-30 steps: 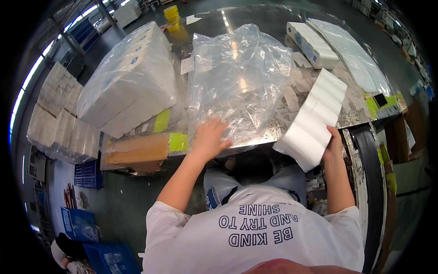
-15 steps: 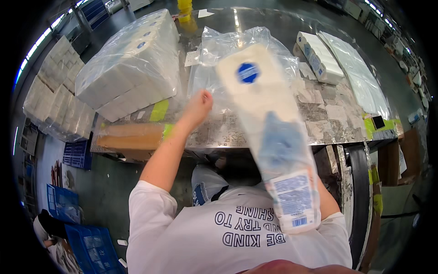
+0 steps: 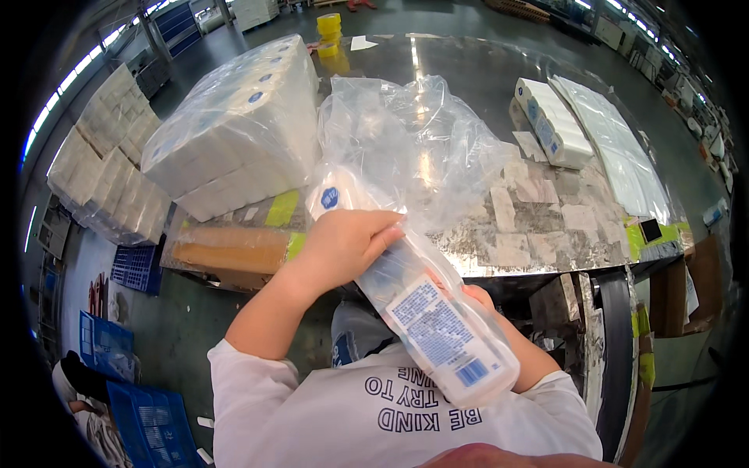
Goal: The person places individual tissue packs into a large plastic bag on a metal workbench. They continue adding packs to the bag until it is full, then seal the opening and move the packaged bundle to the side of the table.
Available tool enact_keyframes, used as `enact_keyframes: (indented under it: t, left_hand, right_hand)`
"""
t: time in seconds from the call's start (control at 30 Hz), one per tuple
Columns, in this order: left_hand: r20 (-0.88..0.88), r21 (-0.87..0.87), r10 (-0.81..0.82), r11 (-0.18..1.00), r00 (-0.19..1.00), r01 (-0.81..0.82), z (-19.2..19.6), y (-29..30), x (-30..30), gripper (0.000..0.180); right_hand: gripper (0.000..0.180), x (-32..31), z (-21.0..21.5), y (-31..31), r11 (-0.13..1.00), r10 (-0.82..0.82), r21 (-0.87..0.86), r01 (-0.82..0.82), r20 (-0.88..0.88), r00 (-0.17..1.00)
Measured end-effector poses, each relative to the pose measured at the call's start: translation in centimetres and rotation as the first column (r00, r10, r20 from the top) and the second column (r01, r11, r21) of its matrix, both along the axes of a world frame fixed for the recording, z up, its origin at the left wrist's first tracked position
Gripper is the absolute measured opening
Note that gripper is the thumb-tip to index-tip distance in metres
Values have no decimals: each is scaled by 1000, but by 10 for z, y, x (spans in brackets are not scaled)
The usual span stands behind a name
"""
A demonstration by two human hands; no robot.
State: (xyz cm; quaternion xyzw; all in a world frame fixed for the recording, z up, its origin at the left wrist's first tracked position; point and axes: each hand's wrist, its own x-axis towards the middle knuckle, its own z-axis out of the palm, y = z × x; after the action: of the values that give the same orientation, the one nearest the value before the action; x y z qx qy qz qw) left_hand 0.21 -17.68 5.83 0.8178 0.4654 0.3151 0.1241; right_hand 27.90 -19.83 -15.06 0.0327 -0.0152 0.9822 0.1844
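Long white plastic-wrapped pack with blue print [image 3: 429,320] slants in front of white T-shirt [image 3: 312,405], long axis far-left to near-right, far end at worktop [image 3: 488,246] edge. Left hand [image 3: 339,248] sits nearer crumpled clear plastic bag [image 3: 421,144], fingers clamped round pack's far half. Right hand [image 3: 478,295] mostly behind near half, so can't really tell if its fingers grip.

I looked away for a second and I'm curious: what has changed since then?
The long white pack has swung leftward from the right side to in front of the chest, its printed face now showing. The left hand, earlier by the clear bag, has taken hold of it; the right hand keeps its hold. The big wrapped bundle stayed put.
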Motion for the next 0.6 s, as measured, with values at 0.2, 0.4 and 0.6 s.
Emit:
enact_keyframes:
  t: [0.2,0.4,0.6]
  left_hand:
    - [222,-135,276,958,935,-251,-1,-11,-55,24]
    - [562,-146,257,966,786,-212,-4,-17,-63,25]
    - [401,123,-91,991,911,45,23,-13,-6,24]
  right_hand:
    - [65,-8,61,-8,896,-441,122,426,339,831]
    - [56,-5,56,-9,723,-680,138,677,314,662]
    - [54,-20,70,37,622,-783,562,545,458,421]
